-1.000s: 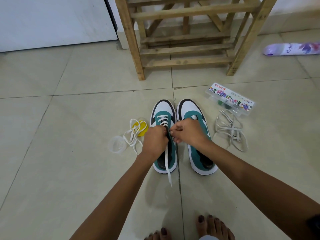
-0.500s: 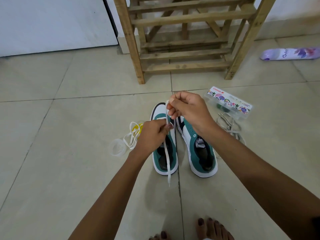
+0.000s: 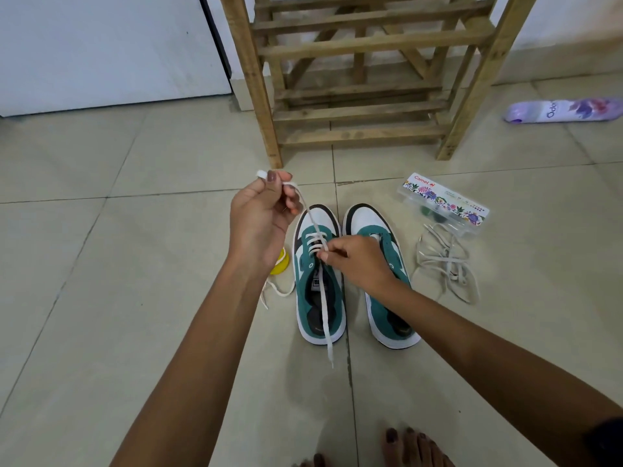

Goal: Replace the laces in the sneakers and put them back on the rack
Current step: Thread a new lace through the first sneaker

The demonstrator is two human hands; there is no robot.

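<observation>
Since half a second ago the two hands have changed roles: now the left hand [image 3: 261,219] is the raised one, pinching the end of the white lace [image 3: 315,230] and pulling it up to the left, while the right hand [image 3: 354,261] has come down and pinches the lace at the eyelets. On the floor, in front of the rack [image 3: 367,45], the left sneaker [image 3: 318,281] has a few rows laced; the right sneaker [image 3: 381,281] shows no lace yet. I judge much is left: both shoes still must go back on the rack
</observation>
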